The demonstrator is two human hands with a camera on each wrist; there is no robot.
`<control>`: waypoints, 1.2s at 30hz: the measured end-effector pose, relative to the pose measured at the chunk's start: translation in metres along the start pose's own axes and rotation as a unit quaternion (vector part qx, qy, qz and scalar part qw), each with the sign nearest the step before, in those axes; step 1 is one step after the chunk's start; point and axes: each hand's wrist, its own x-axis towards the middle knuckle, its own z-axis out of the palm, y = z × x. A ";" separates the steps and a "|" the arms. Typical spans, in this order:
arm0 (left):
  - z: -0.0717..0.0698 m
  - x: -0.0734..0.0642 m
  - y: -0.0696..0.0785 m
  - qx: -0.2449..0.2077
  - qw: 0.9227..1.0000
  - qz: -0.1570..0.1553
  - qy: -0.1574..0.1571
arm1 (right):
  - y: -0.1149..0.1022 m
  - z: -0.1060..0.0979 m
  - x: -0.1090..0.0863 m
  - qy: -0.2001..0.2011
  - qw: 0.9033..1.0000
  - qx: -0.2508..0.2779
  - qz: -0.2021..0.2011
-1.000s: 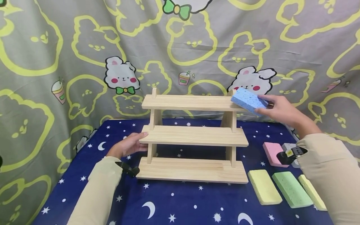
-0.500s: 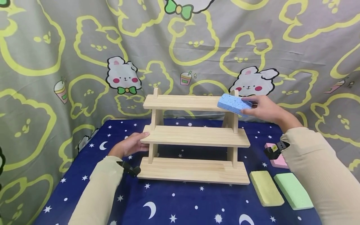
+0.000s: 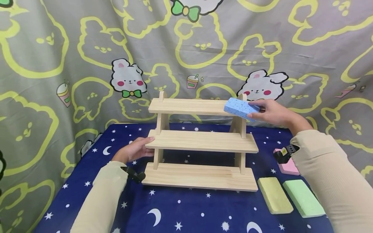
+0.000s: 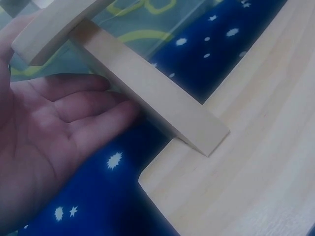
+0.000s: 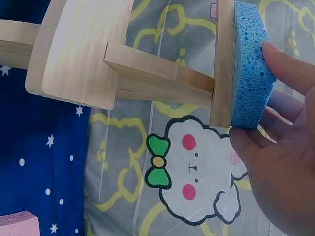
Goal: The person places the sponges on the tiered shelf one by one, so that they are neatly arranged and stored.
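A three-tier wooden display stand (image 3: 201, 141) stands on the starry blue cloth. My left hand (image 3: 134, 150) holds the left end of its middle shelf, thumb on top and fingers below; in the left wrist view those fingers (image 4: 98, 105) touch the side upright. At the right end of the top shelf, my right hand (image 3: 275, 111) grips a blue speckled sponge (image 3: 239, 107) by its right part. In the right wrist view the sponge (image 5: 250, 69) lies against the shelf board, thumb and fingers on its edges.
Right of the stand lie a yellow sponge (image 3: 275, 195), a green sponge (image 3: 303, 198) and a pink sponge (image 3: 289, 167), the last partly behind the right wrist. A bunny-patterned curtain (image 3: 201, 48) hangs behind the table.
My right hand has carried the blue sponge leftward onto the right end of the top shelf, mostly before the last half second. The left hand keeps its place.
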 end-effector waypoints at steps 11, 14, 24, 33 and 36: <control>0.000 -0.001 0.000 0.001 1.000 0.012 -0.011 | -0.019 0.008 0.010 0.002 0.999 0.000 -0.037; -0.001 -0.002 0.000 0.001 1.000 0.013 -0.011 | -0.028 0.011 0.015 -0.005 0.999 0.009 -0.045; 0.000 0.001 -0.001 -0.004 1.000 0.007 -0.002 | -0.050 0.024 0.037 -0.029 0.996 0.027 -0.074; 0.000 0.000 -0.002 0.002 1.000 0.010 -0.004 | -0.068 0.037 0.053 -0.032 0.994 0.027 -0.106; 0.000 0.001 -0.003 -0.008 1.000 0.012 -0.008 | -0.074 0.040 0.058 -0.037 0.993 0.029 -0.105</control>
